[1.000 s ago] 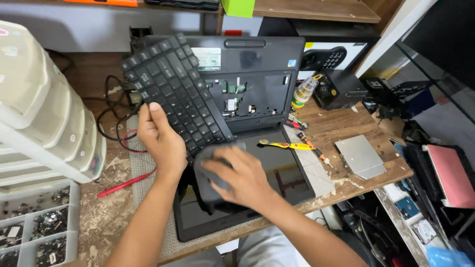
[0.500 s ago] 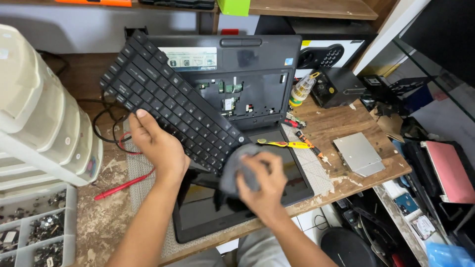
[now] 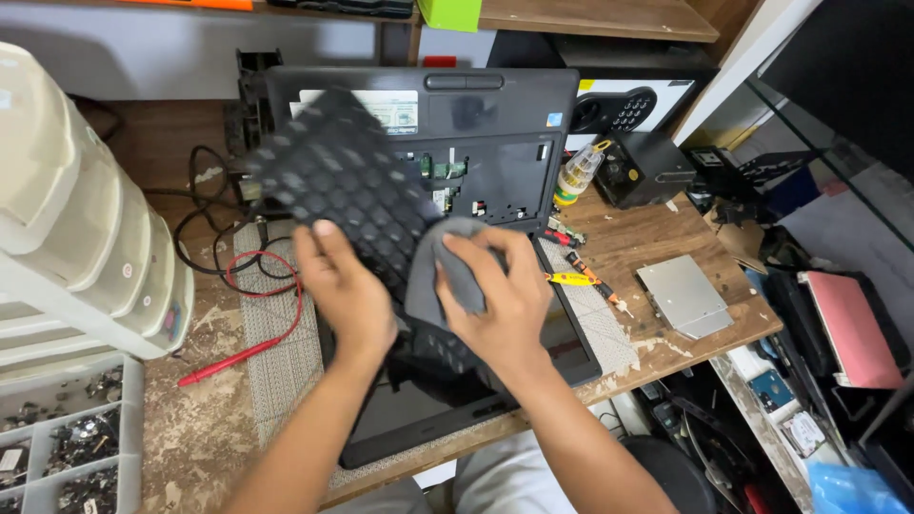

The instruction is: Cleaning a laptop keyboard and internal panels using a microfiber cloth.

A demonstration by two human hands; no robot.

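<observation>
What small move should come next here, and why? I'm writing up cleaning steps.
Probably draw the grey cloth in the right hand down across the keyboard. The left hand holds the keyboard tilted above the open laptop, and the cloth is pressed on its lower edge.

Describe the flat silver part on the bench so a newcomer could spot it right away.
Start at the opened black laptop lying in the middle of the wooden bench. Look right, past the small screwdrivers, towards the bench's right edge. There lies a flat silver metal drive, the only pale, plain rectangular slab among dark clutter.
</observation>
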